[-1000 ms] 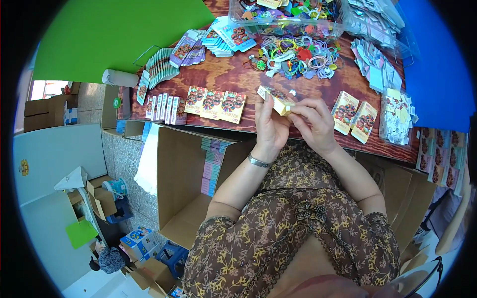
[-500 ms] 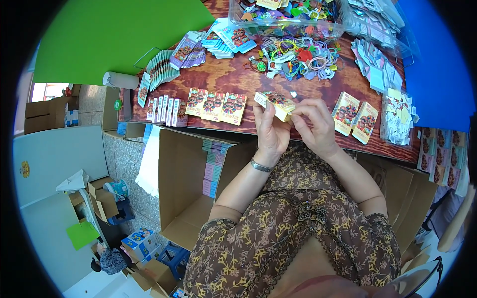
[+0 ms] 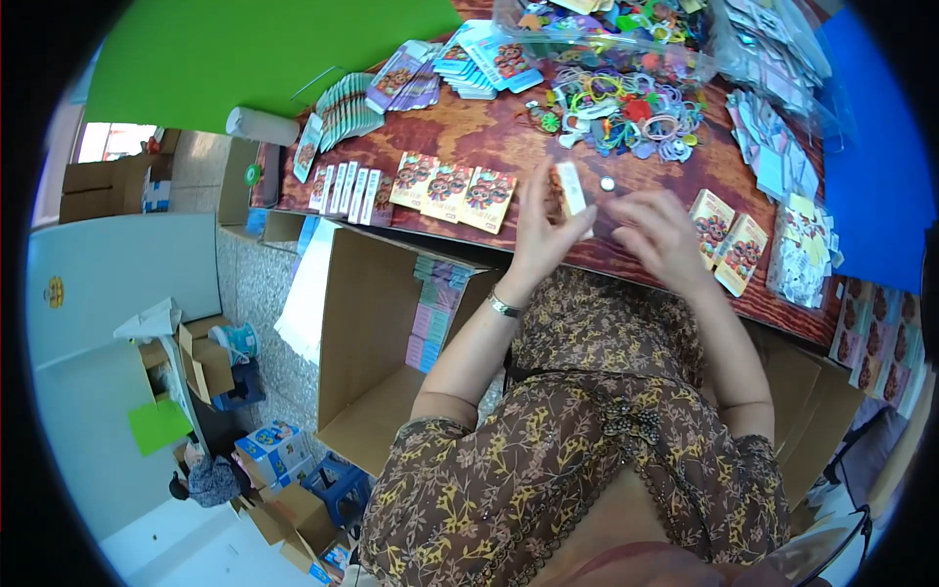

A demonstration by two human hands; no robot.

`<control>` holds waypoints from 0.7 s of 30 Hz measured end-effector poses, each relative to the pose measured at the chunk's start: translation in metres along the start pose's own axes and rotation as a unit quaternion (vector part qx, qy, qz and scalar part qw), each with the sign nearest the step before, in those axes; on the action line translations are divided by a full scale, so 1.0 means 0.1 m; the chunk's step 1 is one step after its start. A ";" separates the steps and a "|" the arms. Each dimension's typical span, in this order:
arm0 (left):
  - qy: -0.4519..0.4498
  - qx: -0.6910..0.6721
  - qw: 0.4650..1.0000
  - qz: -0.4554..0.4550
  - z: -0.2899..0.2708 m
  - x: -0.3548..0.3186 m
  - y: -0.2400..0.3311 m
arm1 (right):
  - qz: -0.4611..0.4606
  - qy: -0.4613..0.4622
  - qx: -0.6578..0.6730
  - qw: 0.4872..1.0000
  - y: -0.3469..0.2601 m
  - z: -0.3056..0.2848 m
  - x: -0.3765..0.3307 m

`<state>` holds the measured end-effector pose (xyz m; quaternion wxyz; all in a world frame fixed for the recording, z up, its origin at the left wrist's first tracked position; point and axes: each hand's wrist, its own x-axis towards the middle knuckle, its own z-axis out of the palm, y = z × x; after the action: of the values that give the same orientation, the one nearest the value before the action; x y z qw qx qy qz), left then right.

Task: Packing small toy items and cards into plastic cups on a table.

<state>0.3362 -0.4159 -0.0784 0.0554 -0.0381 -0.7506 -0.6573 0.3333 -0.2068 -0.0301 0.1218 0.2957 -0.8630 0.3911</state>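
My left hand [image 3: 538, 240] grips a small cream-yellow cardboard box [image 3: 572, 188] with cartoon print on its front, standing on end with its narrow side showing. To the right, my right hand [image 3: 663, 240] is away from the box, its fingers loosely bent and apart, slightly blurred, with nothing visible in them. A small round silvery piece [image 3: 607, 183] lies on the table between the hands. Left of them, three matching yellow boxes [image 3: 450, 191] lie overlapped in a row. Beyond my right hand lie two more yellow boxes [image 3: 740, 254].
A heap of colourful hair ties [image 3: 626, 112] lies before a clear plastic bin [image 3: 606, 44]. Fanned card packs [image 3: 342, 112] and narrow upright boxes [image 3: 350, 194] stand left. Bagged stickers [image 3: 804, 249] lie right. An open carton [image 3: 367, 333] stands below the table's front edge.
My right hand has let go of the yellow box and moved off to the right. The left hand has turned the box upright. The whole view has shifted slightly.
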 end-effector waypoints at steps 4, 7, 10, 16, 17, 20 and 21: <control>-0.103 0.424 0.897 0.067 -0.24 -0.10 -0.01 | 0.111 -0.125 -0.227 0.960 0.61 -0.41 -0.22; -0.156 0.500 0.851 0.040 -0.33 -0.11 -0.13 | 0.130 -0.194 -0.361 0.903 0.74 -0.64 -0.43; -0.097 0.522 0.839 0.123 -0.39 -0.11 -0.18 | 0.209 -0.266 -0.337 0.879 0.83 -0.69 -0.50; -0.072 0.483 0.854 0.180 -0.68 -0.09 -0.16 | 0.243 -0.294 -0.290 0.878 0.85 -0.69 -0.46; -0.070 0.486 0.848 0.198 -0.87 -0.06 -0.20 | 0.208 -0.263 -0.307 0.890 0.87 -0.69 -0.50; -0.080 0.553 0.807 0.190 -1.51 0.05 -0.21 | 0.165 -0.221 -0.316 0.908 0.89 -0.71 -0.56; -0.099 0.552 0.810 0.169 -1.63 0.06 -0.21 | 0.153 -0.209 -0.308 0.915 0.89 -0.71 -0.56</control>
<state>0.3328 -0.5809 -0.0772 0.1033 -0.1924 -0.9702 -0.1052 0.3228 -0.0842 -0.0609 -0.0373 0.1827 -0.9813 0.0488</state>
